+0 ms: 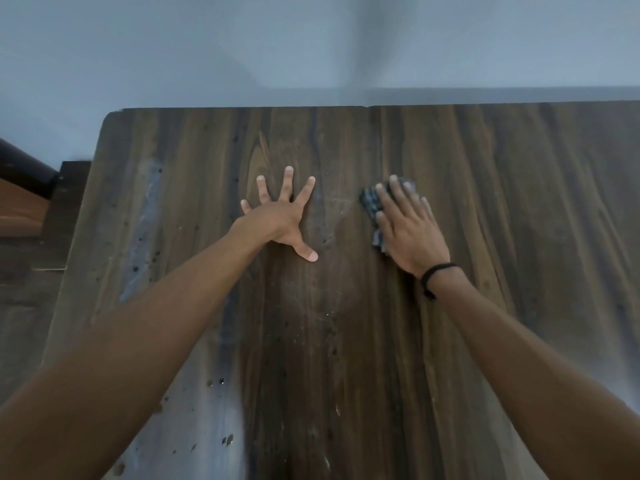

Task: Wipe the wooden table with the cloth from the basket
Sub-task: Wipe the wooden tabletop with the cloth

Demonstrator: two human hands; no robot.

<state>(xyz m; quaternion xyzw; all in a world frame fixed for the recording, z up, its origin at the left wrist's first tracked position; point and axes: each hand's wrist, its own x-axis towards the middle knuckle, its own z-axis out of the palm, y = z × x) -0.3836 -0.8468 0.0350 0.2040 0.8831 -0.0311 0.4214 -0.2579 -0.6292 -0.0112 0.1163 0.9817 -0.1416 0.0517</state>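
Note:
A dark wooden table (502,202) with streaky grain fills most of the view. My right hand (408,226) lies flat on a dark, checked cloth (370,202) and presses it onto the tabletop right of centre; the cloth shows along the hand's left side and beyond the fingertips. My left hand (284,216) rests palm down on the bare wood to the left of it, fingers spread wide, holding nothing. Pale dust and specks lie on the wood between and below the two hands. The basket is not in view.
A pale wall (311,46) runs right behind the table's far edge. Off the table's left edge are a dark wooden piece (65,188) and part of a brown seat (20,202), lower down. Grey worn streaks (145,230) mark the table's left side.

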